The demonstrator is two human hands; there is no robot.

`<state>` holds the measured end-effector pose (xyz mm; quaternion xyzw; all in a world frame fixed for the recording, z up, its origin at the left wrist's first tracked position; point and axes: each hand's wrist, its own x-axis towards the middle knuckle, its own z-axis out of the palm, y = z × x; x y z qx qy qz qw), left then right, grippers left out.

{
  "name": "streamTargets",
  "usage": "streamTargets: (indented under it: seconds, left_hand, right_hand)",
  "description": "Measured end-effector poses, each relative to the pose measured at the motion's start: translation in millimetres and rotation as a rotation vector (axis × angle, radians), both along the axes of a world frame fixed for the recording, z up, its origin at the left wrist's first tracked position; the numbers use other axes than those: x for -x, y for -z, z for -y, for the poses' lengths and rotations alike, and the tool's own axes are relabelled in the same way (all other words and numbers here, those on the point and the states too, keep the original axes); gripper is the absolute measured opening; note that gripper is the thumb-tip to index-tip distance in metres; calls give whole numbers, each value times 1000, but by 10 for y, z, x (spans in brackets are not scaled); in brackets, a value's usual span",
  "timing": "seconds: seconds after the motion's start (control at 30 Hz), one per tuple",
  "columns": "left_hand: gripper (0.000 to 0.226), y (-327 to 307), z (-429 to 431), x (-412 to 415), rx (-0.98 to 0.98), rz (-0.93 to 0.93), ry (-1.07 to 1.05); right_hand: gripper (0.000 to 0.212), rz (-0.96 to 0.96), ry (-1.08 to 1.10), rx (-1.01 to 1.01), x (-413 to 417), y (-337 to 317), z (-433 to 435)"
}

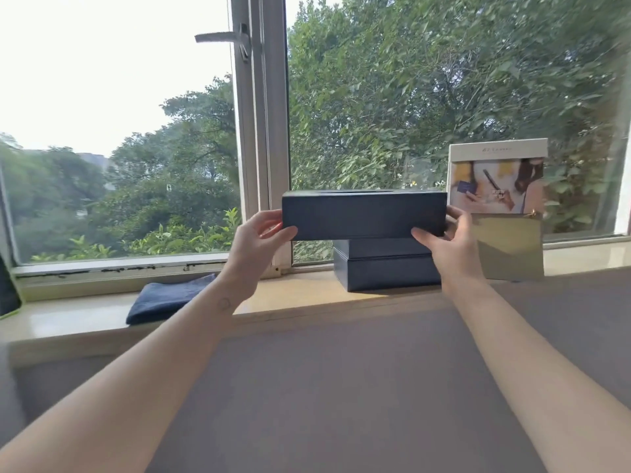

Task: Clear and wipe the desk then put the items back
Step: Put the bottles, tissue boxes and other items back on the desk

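- I hold the long dark navy rectangular box (363, 215) lengthwise between both hands. My left hand (257, 233) curls round its left end with the thumb on the near face, and my right hand (444, 237) grips the right end the same way.
- The long box is over the squat navy lidded box (386, 271) that stands on the pale stone windowsill (290, 298). From this angle I cannot tell whether the two are touching.
- The grey desk top (341, 387) lies under my forearms, and the folded blue cloth (167, 298) lies on the sill to the left. I cannot judge whether I am stacking the box away or lifting it to bring it back.
- First risk: the long box overhangs the squat one on the left. If I let go with it off-centre, I judge it could tip and slide onto the sill or desk.
- Second risk: my right hand is just beside the white printed picture carton (496, 179), which stands upright against the glass, and the matte gold pouch (508, 247) in front of it. A drift to the right could knock the carton flat.
- Third risk: I hold the box only at its ends, on faces that look smooth. If one hand loosens first, that end could drop and swing.
- Fourth risk: the window pane is close behind the stack, so pushing forward too far could bump the box against it.
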<state>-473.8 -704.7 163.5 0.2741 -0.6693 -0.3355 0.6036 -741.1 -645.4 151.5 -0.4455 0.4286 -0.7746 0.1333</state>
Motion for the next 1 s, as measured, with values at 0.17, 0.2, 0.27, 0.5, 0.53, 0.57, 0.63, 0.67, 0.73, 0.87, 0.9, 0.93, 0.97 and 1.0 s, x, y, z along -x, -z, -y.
streamTargets:
  seconds: [0.17,0.2,0.27,0.5,0.53,0.57,0.63,0.67,0.73,0.87,0.9,0.93,0.97,1.0]
  left_hand:
    - [27,174,-300,-529,7,-68,-46]
    - [28,221,-369,-639,11,-60,-62]
    - [30,337,-515,-859,10,-46,-86]
    - [28,821,-1142,-1669,-8,-46,-252]
    - [29,865,-1232,-1777,-10,-46,-278]
    - [30,901,-1319,-1889,-11,-45,-303]
    - [32,961,-1503,-2111,-14,-43,-348]
    - [32,992,-1597,-2213,-14,-37,-369]
    - [31,1065,-1804,-2405,-7,-21,-416]
    - [29,1230,-2207,-2751,-9,-25,-505]
    - [29,1265,-2305,-2837,-10,-21,-527]
    - [29,1291,-2398,-2920,-11,-23,-544]
    - [30,1314,-2490,-3003,-13,-30,-562]
    - [30,1335,-2582,-3090,-13,-37,-581]
  right_hand:
    - [41,-5,-109,21,-434,203,-240]
    - [41,4,-132,22,-536,251,-282]
    - [42,25,-180,20,-739,351,-364]
    - [42,22,-381,22,-1501,763,-622]
    - [42,34,-408,20,-1618,824,-661]
    - [42,43,-433,14,-1725,887,-695]
    - [41,61,-487,-2,-1944,1008,-746]
    - [42,69,-513,-10,-2049,1058,-778]
    - [42,82,-558,-20,-2262,1138,-841]
    - [43,92,-636,-32,-2648,1234,-999]
    - [43,88,-663,-38,-2745,1254,-1037]
    - [42,86,-688,-42,-2841,1276,-1076]
    - [42,85,-711,-45,-2938,1303,-1110]
    - [42,87,-736,-48,-3041,1331,-1139]
